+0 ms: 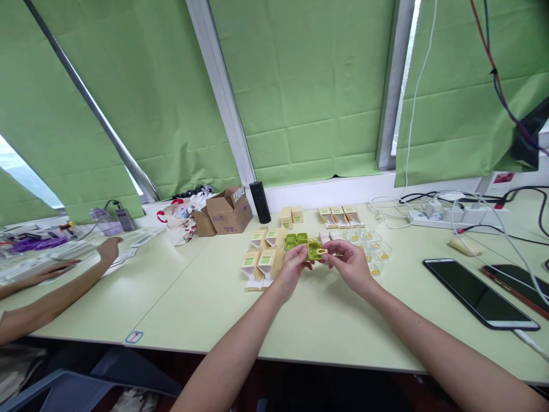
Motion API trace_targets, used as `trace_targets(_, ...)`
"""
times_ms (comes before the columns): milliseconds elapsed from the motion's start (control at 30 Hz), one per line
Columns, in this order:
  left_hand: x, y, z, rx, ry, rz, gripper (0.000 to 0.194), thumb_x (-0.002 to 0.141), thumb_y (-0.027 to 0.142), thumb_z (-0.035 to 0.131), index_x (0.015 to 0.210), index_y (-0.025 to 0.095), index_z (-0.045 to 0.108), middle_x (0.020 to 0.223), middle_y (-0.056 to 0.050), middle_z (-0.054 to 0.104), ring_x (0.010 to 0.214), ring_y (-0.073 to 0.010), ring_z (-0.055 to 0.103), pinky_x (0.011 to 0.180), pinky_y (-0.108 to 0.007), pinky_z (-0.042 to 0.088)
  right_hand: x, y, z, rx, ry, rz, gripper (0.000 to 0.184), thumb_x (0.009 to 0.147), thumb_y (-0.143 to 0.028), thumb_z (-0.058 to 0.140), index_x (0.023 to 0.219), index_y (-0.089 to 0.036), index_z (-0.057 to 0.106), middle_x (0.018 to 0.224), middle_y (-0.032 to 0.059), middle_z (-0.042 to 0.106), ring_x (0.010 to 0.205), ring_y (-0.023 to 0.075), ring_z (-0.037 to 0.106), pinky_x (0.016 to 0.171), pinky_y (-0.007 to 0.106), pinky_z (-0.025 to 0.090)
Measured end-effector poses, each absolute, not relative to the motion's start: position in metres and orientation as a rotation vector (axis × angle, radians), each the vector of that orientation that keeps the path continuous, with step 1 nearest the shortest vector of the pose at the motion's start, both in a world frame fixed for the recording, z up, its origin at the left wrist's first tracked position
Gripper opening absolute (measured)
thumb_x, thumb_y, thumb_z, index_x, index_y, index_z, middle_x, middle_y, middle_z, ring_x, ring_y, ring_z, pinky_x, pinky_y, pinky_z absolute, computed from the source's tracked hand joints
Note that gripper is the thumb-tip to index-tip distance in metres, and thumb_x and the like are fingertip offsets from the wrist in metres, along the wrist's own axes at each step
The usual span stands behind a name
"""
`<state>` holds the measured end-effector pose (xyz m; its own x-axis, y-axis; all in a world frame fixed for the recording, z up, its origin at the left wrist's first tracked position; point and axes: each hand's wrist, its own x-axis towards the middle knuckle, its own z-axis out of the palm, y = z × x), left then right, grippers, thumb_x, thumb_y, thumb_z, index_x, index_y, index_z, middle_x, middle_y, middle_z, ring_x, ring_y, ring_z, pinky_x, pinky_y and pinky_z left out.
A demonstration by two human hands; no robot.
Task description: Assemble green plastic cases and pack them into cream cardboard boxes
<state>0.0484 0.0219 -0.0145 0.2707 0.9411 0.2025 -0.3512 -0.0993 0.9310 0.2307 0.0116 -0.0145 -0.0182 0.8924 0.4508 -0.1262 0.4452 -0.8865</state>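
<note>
My left hand (pixel 293 266) and my right hand (pixel 349 262) meet over the middle of the pale green table (pixel 193 303), both pinching a small green plastic case (pixel 315 250). More green cases (pixel 296 240) lie just behind it. Small open cardboard boxes (pixel 261 263) stand to the left of my left hand. Clear blister pieces with yellow dots (pixel 375 252) lie right of my right hand.
A co-worker's arms (pixel 51 292) reach over the table at the left, by trays of parts. Behind stand brown cartons (pixel 229 212), a black cylinder (pixel 260 202) and a power strip (pixel 454 216) with cables. Two phones (pixel 480 293) lie at the right.
</note>
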Motion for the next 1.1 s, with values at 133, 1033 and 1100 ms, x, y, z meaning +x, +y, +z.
trace_targets(133, 0.048, 0.022, -0.016, 1.17, 0.662, 1.233, 0.042, 0.08, 0.052, 0.088, 0.092, 0.014, 0.074, 0.086, -0.006, 0.068, 0.076, -0.0152, 0.06, 0.069, -0.028, 0.045, 0.23, 0.009, -0.019, -0.805, -1.447, 0.7, 0.02, 0.087, -0.04, 0.079, 0.094, -0.021, 0.078, 0.085, 0.006, 0.078, 0.072, 0.0207, 0.072, 0.065, 0.034, 0.06)
trace_targets(1033, 0.049, 0.023, -0.02, 1.325, 0.68, 1.195, 0.063, 0.075, 0.056, 0.091, 0.12, 0.014, 0.077, 0.096, -0.01, 0.072, 0.085, -0.018, 0.06, 0.073, -0.028, 0.047, 0.236, 0.012, -0.026, -0.755, -1.823, -0.177, 0.015, 0.103, -0.017, 0.06, 0.101, -0.021, 0.074, 0.077, 0.0031, 0.065, 0.071, 0.0183, 0.057, 0.064, 0.031, 0.041)
trace_targets(1100, 0.049, 0.024, -0.021, 1.326, 0.689, 1.194, 0.066, 0.074, 0.056, 0.092, 0.122, 0.014, 0.076, 0.095, -0.009, 0.071, 0.083, -0.0177, 0.06, 0.073, -0.029, 0.047, 0.236, 0.012, -0.026, -0.739, -1.816, -0.192, 0.015, 0.103, -0.016, 0.06, 0.1, -0.02, 0.074, 0.075, 0.0029, 0.065, 0.07, 0.0182, 0.057, 0.063, 0.03, 0.041)
